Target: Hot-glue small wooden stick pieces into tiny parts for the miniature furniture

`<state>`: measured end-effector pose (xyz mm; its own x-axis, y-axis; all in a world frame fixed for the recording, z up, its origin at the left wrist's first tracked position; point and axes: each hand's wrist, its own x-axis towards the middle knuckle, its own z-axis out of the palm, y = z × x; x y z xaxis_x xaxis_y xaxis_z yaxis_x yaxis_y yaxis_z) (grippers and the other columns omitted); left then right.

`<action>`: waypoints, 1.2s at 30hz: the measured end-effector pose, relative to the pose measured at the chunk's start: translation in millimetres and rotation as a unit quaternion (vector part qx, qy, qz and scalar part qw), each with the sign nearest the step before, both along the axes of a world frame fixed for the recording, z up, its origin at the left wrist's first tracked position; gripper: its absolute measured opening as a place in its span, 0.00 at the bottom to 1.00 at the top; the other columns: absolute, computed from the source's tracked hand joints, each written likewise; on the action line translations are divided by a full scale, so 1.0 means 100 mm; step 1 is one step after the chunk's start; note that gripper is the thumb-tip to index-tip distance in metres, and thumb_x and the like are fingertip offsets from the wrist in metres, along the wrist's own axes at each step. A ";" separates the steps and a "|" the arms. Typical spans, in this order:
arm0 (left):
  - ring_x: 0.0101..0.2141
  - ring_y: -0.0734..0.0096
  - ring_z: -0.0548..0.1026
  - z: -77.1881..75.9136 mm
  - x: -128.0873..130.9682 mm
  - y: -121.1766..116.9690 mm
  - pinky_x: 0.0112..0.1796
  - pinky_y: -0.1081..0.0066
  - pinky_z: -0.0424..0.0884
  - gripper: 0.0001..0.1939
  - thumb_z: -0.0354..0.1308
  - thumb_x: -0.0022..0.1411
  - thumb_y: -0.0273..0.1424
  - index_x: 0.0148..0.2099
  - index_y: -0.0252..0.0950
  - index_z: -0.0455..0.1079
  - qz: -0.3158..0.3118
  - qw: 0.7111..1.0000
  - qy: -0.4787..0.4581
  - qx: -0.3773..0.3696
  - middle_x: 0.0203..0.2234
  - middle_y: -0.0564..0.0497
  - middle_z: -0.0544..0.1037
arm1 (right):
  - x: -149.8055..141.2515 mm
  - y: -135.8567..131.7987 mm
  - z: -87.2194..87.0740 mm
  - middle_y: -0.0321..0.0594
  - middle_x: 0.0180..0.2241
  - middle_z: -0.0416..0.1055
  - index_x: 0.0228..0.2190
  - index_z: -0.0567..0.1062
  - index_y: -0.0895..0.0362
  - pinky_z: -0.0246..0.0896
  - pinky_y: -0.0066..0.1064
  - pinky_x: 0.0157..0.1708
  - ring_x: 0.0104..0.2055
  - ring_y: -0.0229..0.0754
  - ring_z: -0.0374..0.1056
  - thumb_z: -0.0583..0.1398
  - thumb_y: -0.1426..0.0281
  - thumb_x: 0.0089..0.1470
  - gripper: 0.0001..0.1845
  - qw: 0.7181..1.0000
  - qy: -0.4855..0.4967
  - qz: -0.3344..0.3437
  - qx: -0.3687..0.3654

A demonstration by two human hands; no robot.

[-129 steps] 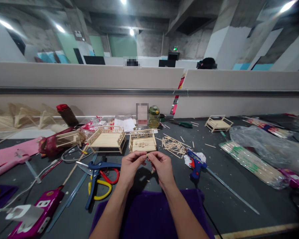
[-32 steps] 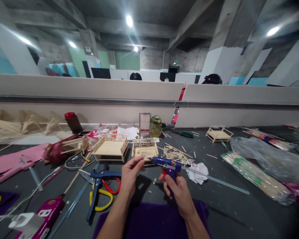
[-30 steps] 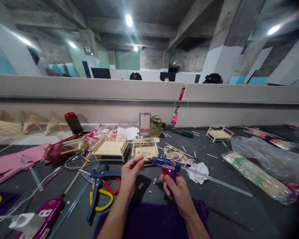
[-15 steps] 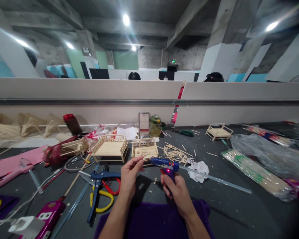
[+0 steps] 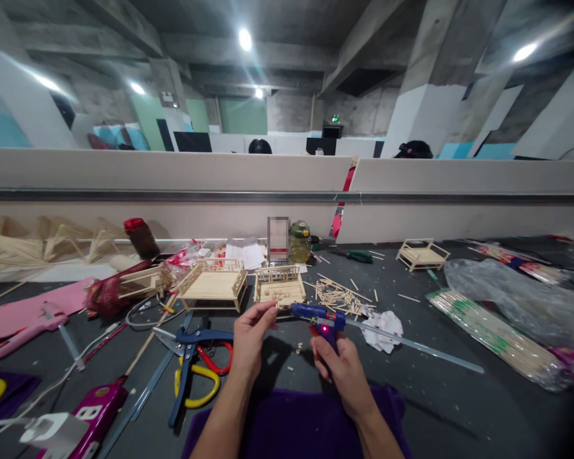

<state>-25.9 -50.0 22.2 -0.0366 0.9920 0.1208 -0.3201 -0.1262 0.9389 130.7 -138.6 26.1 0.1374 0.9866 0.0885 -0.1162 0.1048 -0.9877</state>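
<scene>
Left hand (image 5: 249, 333): fingers pinch a tiny wooden stick (image 5: 278, 308) (light, brittle; hold gently by its end).
Right hand (image 5: 340, 362): fingers wrapped around blue glue gun (image 5: 317, 313) handle, nozzle at stick.

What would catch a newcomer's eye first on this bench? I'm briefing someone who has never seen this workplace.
Most likely the blue glue gun with its red light, gripped in the right hand at centre, its nozzle aimed at a tiny piece pinched in the left hand. Just behind stand small stick-built furniture models, and to the left lie blue-handled shears on the dark table.
</scene>
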 end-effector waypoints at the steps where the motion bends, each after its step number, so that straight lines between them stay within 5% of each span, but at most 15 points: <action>1: 0.26 0.76 0.69 0.00 0.00 0.00 0.28 0.77 0.70 0.13 0.69 0.48 0.34 0.37 0.35 0.80 0.001 1.000 0.000 0.001 0.28 0.51 0.79 | 0.00 0.00 -0.01 0.29 0.19 0.59 0.35 0.69 0.61 0.41 0.24 0.17 0.17 0.28 0.50 0.59 0.53 0.55 0.21 1.000 0.000 0.001 0.002; 23: 0.25 0.76 0.69 0.00 0.00 -0.01 0.28 0.76 0.70 0.14 0.70 0.48 0.33 0.38 0.34 0.79 0.005 1.000 -0.004 -0.002 0.26 0.51 0.78 | 0.02 0.00 -0.04 0.29 0.18 0.58 0.34 0.70 0.61 0.42 0.24 0.17 0.17 0.29 0.50 0.59 0.54 0.56 0.21 1.000 -0.013 -0.008 -0.002; 32: 0.25 0.76 0.69 0.00 -0.02 -0.01 0.27 0.76 0.69 0.14 0.70 0.46 0.34 0.37 0.34 0.79 0.005 1.000 -0.019 -0.009 0.28 0.50 0.79 | 0.01 -0.01 0.01 0.28 0.14 0.57 0.26 0.69 0.59 0.42 0.23 0.16 0.16 0.29 0.50 0.60 0.52 0.54 0.21 1.000 -0.011 -0.002 -0.006; 36: 0.24 0.78 0.70 0.00 -0.01 -0.01 0.28 0.76 0.68 0.15 0.71 0.46 0.33 0.38 0.34 0.79 0.004 1.000 -0.026 -0.016 0.27 0.51 0.79 | 0.02 0.02 -0.03 0.29 0.13 0.59 0.31 0.73 0.61 0.44 0.22 0.15 0.15 0.30 0.51 0.59 0.51 0.54 0.23 1.000 -0.025 0.004 -0.015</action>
